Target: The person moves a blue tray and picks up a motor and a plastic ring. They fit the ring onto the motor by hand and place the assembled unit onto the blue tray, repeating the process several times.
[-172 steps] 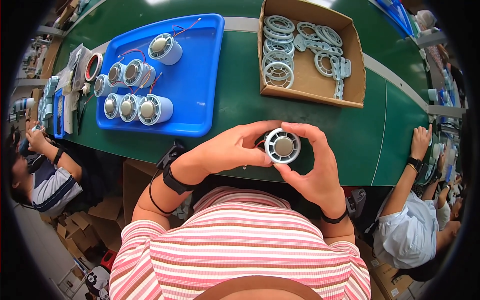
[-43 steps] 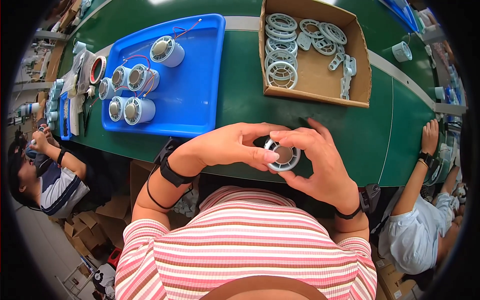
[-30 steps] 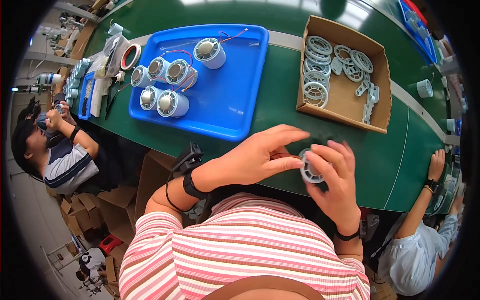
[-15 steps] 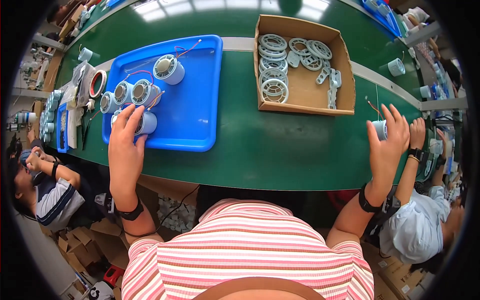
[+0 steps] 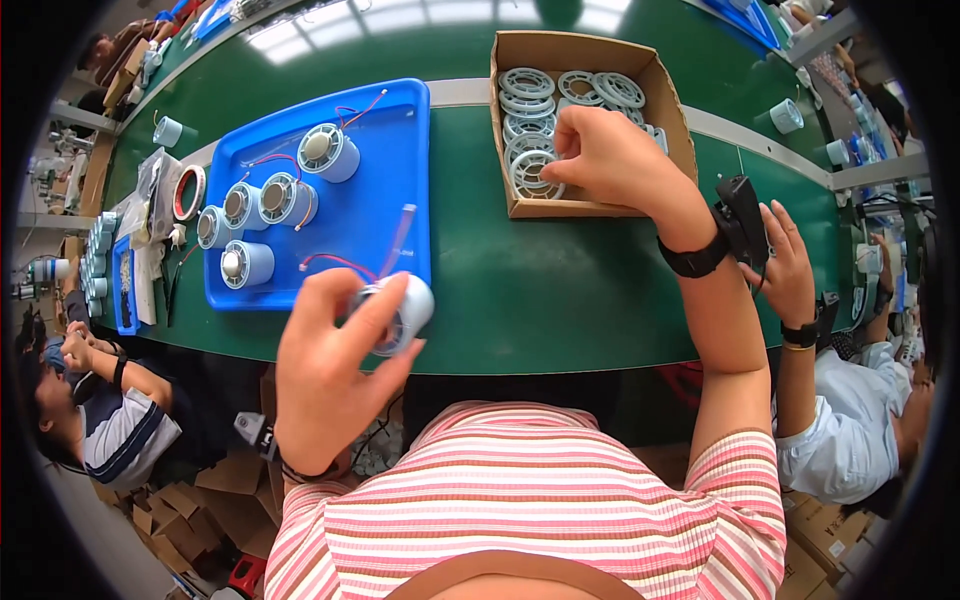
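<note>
My left hand (image 5: pixel 335 365) grips a pale blue cylindrical housing (image 5: pixel 414 308) with thin red wires sticking up, held just off the near right corner of the blue tray (image 5: pixel 385 180). More housings (image 5: pixel 335 155) of the same kind sit in that tray, some showing slotted round tops and wires. My right hand (image 5: pixel 620 155) reaches into the cardboard box (image 5: pixel 570 208), thumb and fingers pinched at the edge of a pale slotted ring (image 5: pixel 524 188). Other rings (image 5: pixel 525 82) are piled beside it. The hand hides much of the box's right side.
Left of the tray are a tape roll (image 5: pixel 189 192), plastic bags (image 5: pixel 157 180) and a narrow blue tray (image 5: pixel 125 285). A co-worker's hand (image 5: pixel 790 265) is close by my right forearm. Another person (image 5: pixel 110 400) sits at the left. A lone housing (image 5: pixel 786 115) stands at far right.
My left hand has lifted a housing out of the tray and brought it right and nearer. My right hand has left the housing at the right and moved left into the box.
</note>
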Demonstrator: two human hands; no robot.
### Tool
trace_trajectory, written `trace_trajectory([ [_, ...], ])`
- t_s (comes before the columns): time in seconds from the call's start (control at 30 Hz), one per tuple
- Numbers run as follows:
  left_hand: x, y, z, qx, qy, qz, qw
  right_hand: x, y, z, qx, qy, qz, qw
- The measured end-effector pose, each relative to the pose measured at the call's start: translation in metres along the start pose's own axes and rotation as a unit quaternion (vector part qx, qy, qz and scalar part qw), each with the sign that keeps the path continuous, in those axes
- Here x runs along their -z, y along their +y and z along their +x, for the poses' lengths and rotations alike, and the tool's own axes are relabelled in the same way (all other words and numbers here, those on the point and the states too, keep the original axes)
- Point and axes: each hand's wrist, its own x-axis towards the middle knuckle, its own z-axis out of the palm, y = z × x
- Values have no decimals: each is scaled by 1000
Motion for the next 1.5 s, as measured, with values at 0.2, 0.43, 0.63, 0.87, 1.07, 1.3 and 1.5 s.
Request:
trace_trajectory([
  [0.2, -67, 26, 30, -95, -29, -109, 989, 22, 9, -40, 29, 185, 185, 965],
  [0.43, -84, 33, 41, -86, -56, -47, 994, 2, 3, -134, 50, 107, 149, 982],
  [0.63, -57, 21, 44, -50, -219, -147, 963, -52, 28, -147, 16, 170, 62, 983],
  [0.87, -62, 32, 42, -128, -146, -89, 977, -73, 43, -155, 108, 144, 158, 971],
  [1.07, -88, 32, 42, -39, -186, -175, 966, -71, 14, -154, 118, 197, 319, 920],
  [1.3, -111, 40, 37, 120, -214, -477, 844, -69, -14, -148, 198, 167, 230, 938],
  [1.5, -114, 35, 38, 193, -275, -571, 749, -72, -14, -146, 185, 173, 224, 941],
])
